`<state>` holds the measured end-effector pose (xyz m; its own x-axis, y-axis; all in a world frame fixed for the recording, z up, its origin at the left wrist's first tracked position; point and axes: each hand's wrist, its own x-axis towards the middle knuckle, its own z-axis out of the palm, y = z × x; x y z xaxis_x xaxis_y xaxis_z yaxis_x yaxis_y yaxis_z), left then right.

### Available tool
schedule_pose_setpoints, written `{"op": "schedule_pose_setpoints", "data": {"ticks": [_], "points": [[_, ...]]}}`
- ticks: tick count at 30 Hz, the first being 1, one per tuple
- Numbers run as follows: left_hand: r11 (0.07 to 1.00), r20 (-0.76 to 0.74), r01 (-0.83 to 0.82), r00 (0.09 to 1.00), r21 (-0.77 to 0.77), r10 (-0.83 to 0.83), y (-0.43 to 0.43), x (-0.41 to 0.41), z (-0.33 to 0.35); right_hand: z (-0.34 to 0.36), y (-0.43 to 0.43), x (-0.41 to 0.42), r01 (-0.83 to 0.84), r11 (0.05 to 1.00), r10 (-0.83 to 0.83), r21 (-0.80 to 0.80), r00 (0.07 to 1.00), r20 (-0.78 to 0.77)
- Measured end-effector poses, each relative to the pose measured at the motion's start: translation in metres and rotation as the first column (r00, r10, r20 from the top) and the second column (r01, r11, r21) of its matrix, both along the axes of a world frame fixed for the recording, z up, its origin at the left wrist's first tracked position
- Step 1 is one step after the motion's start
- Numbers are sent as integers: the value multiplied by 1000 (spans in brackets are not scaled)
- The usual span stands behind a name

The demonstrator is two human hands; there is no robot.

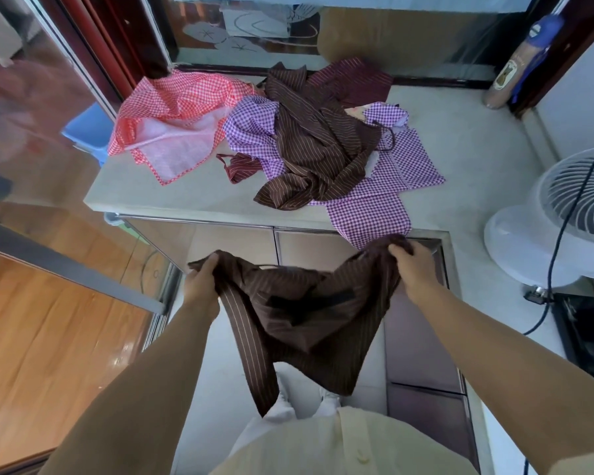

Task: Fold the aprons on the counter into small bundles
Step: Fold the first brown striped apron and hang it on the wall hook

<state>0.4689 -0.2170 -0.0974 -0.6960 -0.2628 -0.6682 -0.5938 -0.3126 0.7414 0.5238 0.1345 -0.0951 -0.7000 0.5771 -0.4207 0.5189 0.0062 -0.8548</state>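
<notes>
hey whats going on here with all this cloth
A person is folding aprons. Their left hand and right hand each grip a top edge of a brown striped apron, holding it in the air in front of the counter. It hangs loose, not yet folded. On the counter lie more unfolded aprons: a red checked one, a purple checked one, another brown striped one and a maroon one.

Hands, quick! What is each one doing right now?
Left hand: fingers closed, holding one top corner of the brown striped apron.
Right hand: fingers closed, holding the apron's other top corner.
</notes>
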Motion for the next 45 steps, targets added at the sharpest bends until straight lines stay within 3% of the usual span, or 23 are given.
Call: {"op": "schedule_pose_setpoints", "data": {"ticks": [2,4,5,7,8,9,10,11,13,14,16,17,19,21,22,24,26,28,32,37,39,42,45], "points": [[982,74,-13,997,-188,27,-4,1,0,3,4,-3,42,998,-40,45,998,-44],[856,325,413,893,-313,-312,-6,12,5,4,5,3,-221,975,210,36,958,196],[742,473,629,739,-231,-479,-6,21,7,5,3,9,-452,891,431,-52,803,411],[518,633,853,365,68,-683,-8,38,14,5,-6,24,-717,579,681,-388,164,714],[449,642,879,253,159,-724,-9,41,14,2,-10,30,-745,436,674,-505,-102,732],[449,627,881,267,150,-732,-10,41,12,0,-13,32,-777,336,634,-533,-232,738],[532,583,846,410,45,-702,-10,36,8,-2,-14,31,-836,305,620,-456,-189,762],[668,498,736,624,-113,-602,-9,31,4,-4,-14,28,-889,362,643,-279,22,765],[887,227,326,938,-328,-261,-4,17,7,-8,-10,18,-699,709,584,91,654,481],[917,122,169,984,-362,-133,-1,11,15,-6,-9,12,-487,861,441,147,859,260],[870,94,111,993,-480,-75,-5,2,18,4,-8,1,-185,982,186,37,982,-18],[806,199,230,970,-546,-142,-10,0,14,8,-8,0,-151,988,151,0,988,-2],[661,418,544,834,-517,-359,-20,4,2,11,-7,3,-361,932,351,-33,876,329],[545,538,716,693,-436,-480,-31,13,-10,14,-10,13,-630,742,611,-229,494,619],[480,570,741,670,-469,-476,-36,16,-11,14,-12,16,-665,699,634,-263,407,657],[345,615,776,630,-528,-474,-38,20,-6,15,-13,17,-557,800,580,-223,621,527],[217,681,841,531,-495,-505,-34,23,2,18,-15,12,-305,864,428,-400,864,265],[107,745,895,422,-433,-517,-30,22,4,26,-21,8,-233,767,389,-597,910,145],[-158,799,927,197,-341,-568,-13,26,0,53,-44,0,-312,605,541,-732,836,90],[-180,354,700,112,-692,-928,37,29,-6,73,-72,-11,-401,413,657,-817,753,-38],[-142,301,604,171,-784,-938,53,29,-1,78,-75,-17,-369,401,600,-839,798,-64],[-49,264,542,327,-839,-907,48,26,1,69,-58,-19,-331,567,578,-754,812,79],[-19,206,490,331,-871,-921,43,25,6,42,-25,-9,-552,718,692,-423,500,522]]}}
